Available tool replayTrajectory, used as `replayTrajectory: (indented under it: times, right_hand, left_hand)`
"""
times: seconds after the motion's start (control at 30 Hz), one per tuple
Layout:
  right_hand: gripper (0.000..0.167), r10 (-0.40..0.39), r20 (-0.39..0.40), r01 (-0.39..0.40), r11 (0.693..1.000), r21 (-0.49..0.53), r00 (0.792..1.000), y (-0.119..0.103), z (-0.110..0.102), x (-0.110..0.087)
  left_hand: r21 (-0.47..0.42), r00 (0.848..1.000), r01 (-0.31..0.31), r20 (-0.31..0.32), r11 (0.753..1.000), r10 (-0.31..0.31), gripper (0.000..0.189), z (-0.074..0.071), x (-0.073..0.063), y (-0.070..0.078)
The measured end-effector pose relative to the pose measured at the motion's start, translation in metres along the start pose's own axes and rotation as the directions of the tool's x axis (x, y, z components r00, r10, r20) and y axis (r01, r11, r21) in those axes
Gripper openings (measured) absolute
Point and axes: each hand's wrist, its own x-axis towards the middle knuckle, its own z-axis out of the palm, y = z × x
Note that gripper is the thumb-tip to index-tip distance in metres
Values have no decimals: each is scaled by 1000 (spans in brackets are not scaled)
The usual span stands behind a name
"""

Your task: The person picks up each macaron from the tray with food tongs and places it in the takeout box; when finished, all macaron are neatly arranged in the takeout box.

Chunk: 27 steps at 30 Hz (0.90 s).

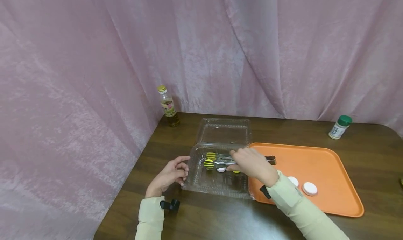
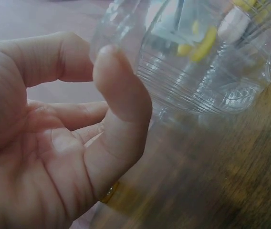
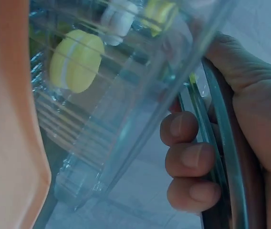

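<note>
My right hand (image 1: 252, 163) grips metal tongs (image 1: 270, 159) above a clear plastic clamshell box (image 1: 217, 189), whose lid (image 1: 225, 131) lies folded back. At the tongs' far end striped yellow shows; I cannot tell whether they pinch a macaron. Inside the box are a white macaron (image 1: 221, 169) and a yellow macaron (image 3: 76, 62). Beside the box's left wall, my left hand (image 1: 171, 173) has loosely bent fingers, their tips at the rim. Whether those fingertips pinch the rim is unclear.
An orange tray (image 1: 333, 170) stands right of the box, with a white macaron (image 1: 310, 188) and another partly behind my right sleeve. An oil bottle (image 1: 169, 107) is at the back left. A green-capped shaker (image 1: 340, 127) stands at the back right. A pink curtain hangs behind the table.
</note>
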Motion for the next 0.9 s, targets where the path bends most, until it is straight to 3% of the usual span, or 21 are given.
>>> replayTrajectory:
  times: [0.47,0.9]
  right_hand:
    - [43,-2,32,4,999,-54,999,-6,5,10]
    - [52,16,18,-17,999,30,1000,-4,4,3]
  left_hand:
    - [11,1000,-3,-16,1000,4,64,3,1,-1]
    - [0,1000,11,-14,1000,-11,62,1,0,1]
